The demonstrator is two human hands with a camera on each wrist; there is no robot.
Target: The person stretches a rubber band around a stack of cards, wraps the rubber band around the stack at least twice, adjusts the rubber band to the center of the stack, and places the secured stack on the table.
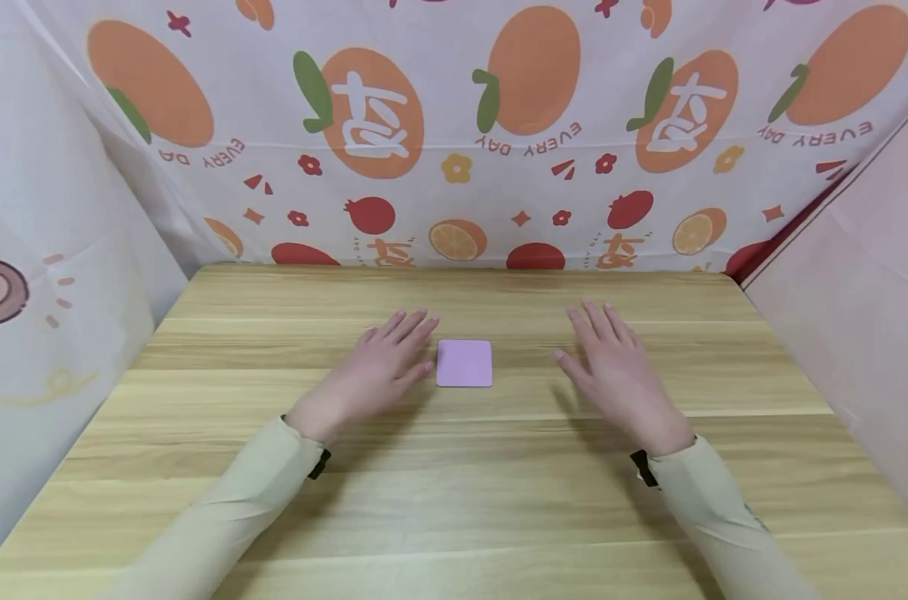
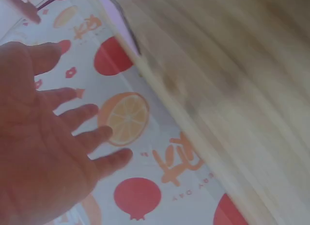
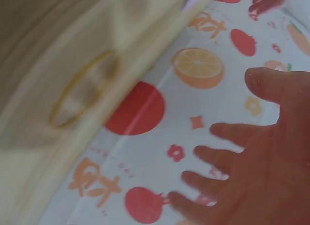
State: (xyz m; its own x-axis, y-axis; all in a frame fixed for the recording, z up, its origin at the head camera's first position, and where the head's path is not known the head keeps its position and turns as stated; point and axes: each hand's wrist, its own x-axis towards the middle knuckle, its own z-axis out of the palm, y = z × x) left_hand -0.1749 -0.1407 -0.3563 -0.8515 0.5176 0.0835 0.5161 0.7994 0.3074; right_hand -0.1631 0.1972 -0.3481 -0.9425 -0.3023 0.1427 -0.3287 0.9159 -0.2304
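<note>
A flat lilac square with rounded corners [image 1: 465,363] lies on the wooden table. Just to its left is my left hand [image 1: 382,367], fingers spread and fairly straight, holding nothing; the thumb tip comes close to the square's left edge. My right hand [image 1: 615,375] hovers farther off on the right, its fingers also extended and its palm bare in the right wrist view. A thin yellow ring, like a rubber band [image 3: 85,89], lies on the table in that view; in the head view it is hidden. The square's dark-edged side [image 2: 121,22] shows in the left wrist view.
The wooden table [image 1: 454,500] reaches back to a white cloth [image 1: 454,92] printed with fruit, which hangs along its far edge. Pale cloths hang at the left [image 1: 57,208] and right [image 1: 866,275] sides.
</note>
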